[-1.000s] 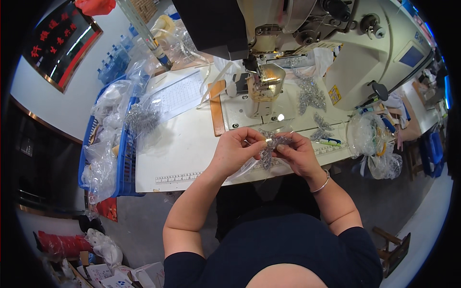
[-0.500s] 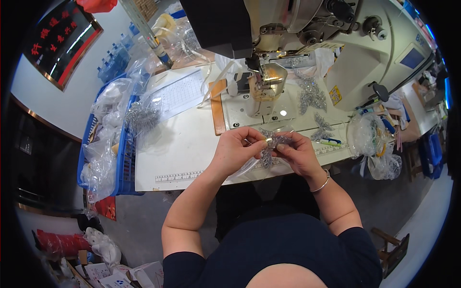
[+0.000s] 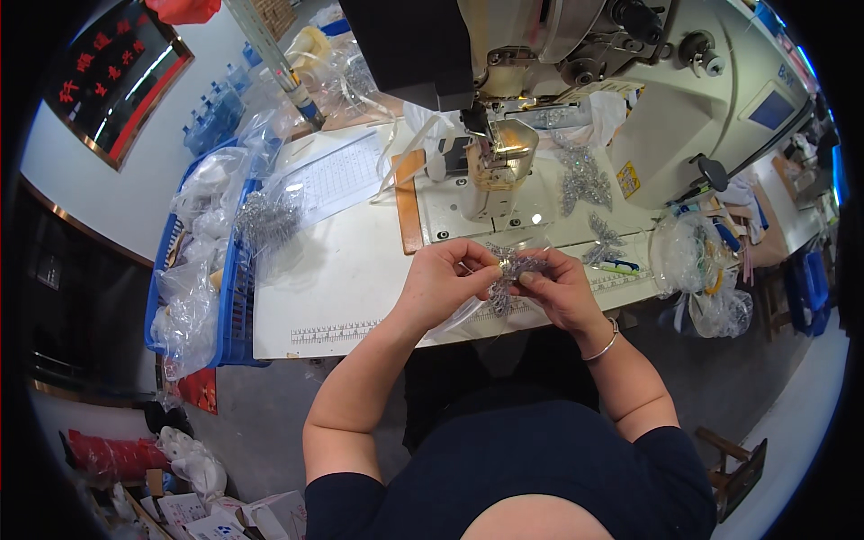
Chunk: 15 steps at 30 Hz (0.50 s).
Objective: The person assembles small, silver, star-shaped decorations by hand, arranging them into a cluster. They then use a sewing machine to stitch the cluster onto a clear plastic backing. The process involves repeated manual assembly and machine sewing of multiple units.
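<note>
Between my two hands, over the table's front edge, is a glittery silver bow-shaped piece (image 3: 499, 300). My left hand (image 3: 443, 283) pinches its left side with thumb and forefinger, near a bright gold-lit spot at its middle. Thumb and fingers of my right hand (image 3: 565, 290) grip the right lobe. Part of the piece is hidden behind my fingers. Just beyond, the sewing machine's metal post (image 3: 495, 184) rises under its needle area. Another small silver bow (image 3: 603, 241) and a larger silver sequined piece (image 3: 585, 180) lie on the table right of the post.
A blue crate (image 3: 236, 310) full of plastic bags stands at the table's left edge. Near it lie a printed sheet (image 3: 337, 175) and a silver beaded bundle (image 3: 268, 223). A green-and-blue thread snipper (image 3: 621, 266) and a bag of clear plastic (image 3: 688, 256) are on the right.
Both hands stay almost in place on the silver bow-shaped piece. Only its lobes and my right fingers shift very slightly.
</note>
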Each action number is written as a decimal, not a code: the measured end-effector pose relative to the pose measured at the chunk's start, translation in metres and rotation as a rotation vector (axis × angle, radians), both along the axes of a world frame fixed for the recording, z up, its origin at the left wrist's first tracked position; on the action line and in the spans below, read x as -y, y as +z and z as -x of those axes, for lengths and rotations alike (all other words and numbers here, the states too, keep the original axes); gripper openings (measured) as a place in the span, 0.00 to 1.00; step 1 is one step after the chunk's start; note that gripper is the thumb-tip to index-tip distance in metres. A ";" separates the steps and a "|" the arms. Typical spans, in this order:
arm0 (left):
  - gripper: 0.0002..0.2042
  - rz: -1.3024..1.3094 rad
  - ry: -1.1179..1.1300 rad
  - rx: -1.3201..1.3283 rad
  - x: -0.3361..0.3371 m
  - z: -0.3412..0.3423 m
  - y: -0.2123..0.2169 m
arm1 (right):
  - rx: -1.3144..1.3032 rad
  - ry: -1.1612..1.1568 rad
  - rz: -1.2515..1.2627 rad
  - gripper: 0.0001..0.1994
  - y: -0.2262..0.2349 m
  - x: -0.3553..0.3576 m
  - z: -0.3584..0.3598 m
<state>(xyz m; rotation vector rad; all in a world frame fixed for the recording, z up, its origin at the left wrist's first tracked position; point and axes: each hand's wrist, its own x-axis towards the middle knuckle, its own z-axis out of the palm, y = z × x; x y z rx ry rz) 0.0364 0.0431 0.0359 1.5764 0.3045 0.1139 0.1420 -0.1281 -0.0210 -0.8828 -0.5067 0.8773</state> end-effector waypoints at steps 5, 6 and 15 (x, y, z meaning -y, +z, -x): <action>0.06 0.007 0.014 -0.009 0.002 0.001 -0.001 | -0.016 0.014 -0.013 0.13 -0.002 0.001 0.000; 0.06 0.010 0.017 -0.009 0.002 0.001 -0.002 | -0.018 0.013 -0.011 0.13 -0.002 0.000 0.000; 0.06 -0.018 0.054 -0.016 0.005 0.001 0.001 | -0.045 0.003 0.003 0.13 -0.004 0.000 0.000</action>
